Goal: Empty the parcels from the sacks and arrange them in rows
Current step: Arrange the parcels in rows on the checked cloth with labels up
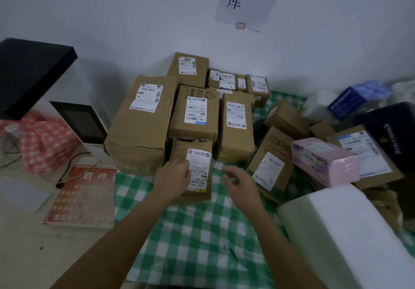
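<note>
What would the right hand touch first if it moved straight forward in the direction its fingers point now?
Probably the tall brown parcel standing ahead of it on the green checked cloth. The right hand hovers open, fingers aimed up and slightly left, with only bare cloth between. Depth is unclear from this single view.

My left hand [174, 176] rests on small labelled carton [193, 169] on green checked cloth [197, 232]; my right hand [241, 182] hovers beside it, fingers loosely curled, rows of cartons [195, 113] behind.
</note>
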